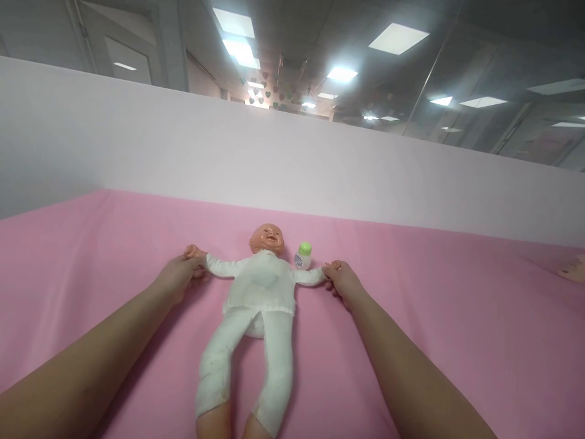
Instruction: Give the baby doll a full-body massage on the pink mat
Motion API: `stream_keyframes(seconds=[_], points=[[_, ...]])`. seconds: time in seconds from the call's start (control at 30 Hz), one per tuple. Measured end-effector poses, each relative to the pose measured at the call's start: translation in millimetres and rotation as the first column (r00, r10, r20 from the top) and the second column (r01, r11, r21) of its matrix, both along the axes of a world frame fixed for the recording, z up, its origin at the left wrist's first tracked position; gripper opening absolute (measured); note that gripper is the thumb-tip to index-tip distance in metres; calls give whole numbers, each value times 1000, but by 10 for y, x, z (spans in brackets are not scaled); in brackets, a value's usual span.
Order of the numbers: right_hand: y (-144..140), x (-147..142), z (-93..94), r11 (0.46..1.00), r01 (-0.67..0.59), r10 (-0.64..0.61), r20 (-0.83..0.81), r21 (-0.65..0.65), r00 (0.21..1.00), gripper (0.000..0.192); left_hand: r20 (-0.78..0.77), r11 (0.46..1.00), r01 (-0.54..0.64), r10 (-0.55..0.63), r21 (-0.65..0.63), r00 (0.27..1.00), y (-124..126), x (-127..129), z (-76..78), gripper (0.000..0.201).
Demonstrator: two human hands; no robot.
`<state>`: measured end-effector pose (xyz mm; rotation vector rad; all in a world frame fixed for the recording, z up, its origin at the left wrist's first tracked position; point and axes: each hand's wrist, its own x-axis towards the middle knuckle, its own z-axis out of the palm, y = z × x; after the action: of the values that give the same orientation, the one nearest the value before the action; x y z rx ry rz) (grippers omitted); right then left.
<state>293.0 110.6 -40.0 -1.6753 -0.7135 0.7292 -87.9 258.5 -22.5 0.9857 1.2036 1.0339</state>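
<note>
A baby doll point(262, 283) with a white cloth body lies on its back, its head toward the wall and its legs toward me. Both its arms are stretched out sideways. My left hand point(180, 277) is closed around the doll's hand on the left side. On the right side, my right hand point(345, 283) pinches the doll's other hand between thumb and fingers. Beside the doll's head, near my right hand, stands a small clear bottle point(302, 256) with a green cap. The doll's feet are cut off by the lower edge.
The doll lies on a pink sheet point(365, 366) that spreads to both sides. A white wall point(274, 158) rises behind it, with glass point(457, 79) above. At the far right edge, part of a skin-toned object point(573, 268) shows, perhaps another doll's limb.
</note>
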Motion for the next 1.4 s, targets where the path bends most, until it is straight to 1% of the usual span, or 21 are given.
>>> stream_keyframes(seconds=[0.13,0.2,0.3,0.37,0.47,0.53,0.57,0.63,0.7,0.73,0.8,0.87,0.93,0.97,1.07,1.13,1.2,1.27,1.3,1.33,1.4], points=[[-18,9,-19,997,-40,50,175,-65,983,76,-8,999,10,-10,42,1000,-6,2,-50,34],[-32,-3,11,997,-39,55,282,-64,958,80,-21,995,20,-18,102,1000,-4,5,-87,35],[-78,-94,118,999,9,-27,425,44,905,76,-78,971,43,-25,237,997,-55,28,-89,37],[-132,-230,208,991,-14,-54,489,134,871,73,-171,931,101,-42,352,984,-151,60,-45,37],[-236,-525,324,967,-168,27,573,194,819,62,-371,829,242,-45,504,927,-371,131,59,34],[-301,-732,378,929,-327,132,672,171,729,48,-501,743,366,-48,561,864,-522,184,119,33],[-327,-823,398,901,-407,181,723,149,667,42,-567,682,445,-54,580,822,-585,207,139,32],[-364,-965,426,834,-546,269,808,77,524,34,-678,530,593,-47,606,734,-670,242,153,30],[-382,-1045,443,774,-633,335,868,-31,366,32,-746,385,688,2,616,666,-700,259,139,31],[-386,-1065,449,755,-650,355,888,-86,294,32,-764,334,713,34,617,644,-700,262,126,33],[-390,-1078,458,746,-646,367,910,-166,190,33,-786,279,742,92,609,611,-688,262,101,36],[-391,-1077,459,755,-626,363,919,-195,152,33,-798,257,757,128,600,589,-678,262,84,37],[-388,-1077,451,764,-615,358,921,-195,154,34,-799,262,756,140,600,585,-681,267,76,37],[-385,-1079,444,768,-613,355,920,-187,165,34,-796,275,750,135,602,590,-687,272,77,36],[-370,-1078,418,775,-621,334,910,-118,244,36,-776,356,707,93,611,624,-714,290,98,30],[-358,-1051,401,785,-618,308,887,-33,343,37,-744,447,648,64,617,665,-719,293,127,27],[-340,-978,380,825,-563,277,835,48,476,37,-694,580,552,32,600,720,-690,277,153,30],[-307,-847,348,889,-443,223,741,112,634,41,-604,722,414,8,555,797,-610,237,157,33],[-281,-760,326,919,-367,179,682,141,709,45,-548,781,340,3,524,837,-550,209,145,33],[-250,-660,299,943,-288,129,615,167,778,50,-481,828,267,4,492,877,-478,176,123,32],[-176,-441,237,967,-143,20,497,210,867,57,-344,900,146,5,410,939,-313,106,57,32]])
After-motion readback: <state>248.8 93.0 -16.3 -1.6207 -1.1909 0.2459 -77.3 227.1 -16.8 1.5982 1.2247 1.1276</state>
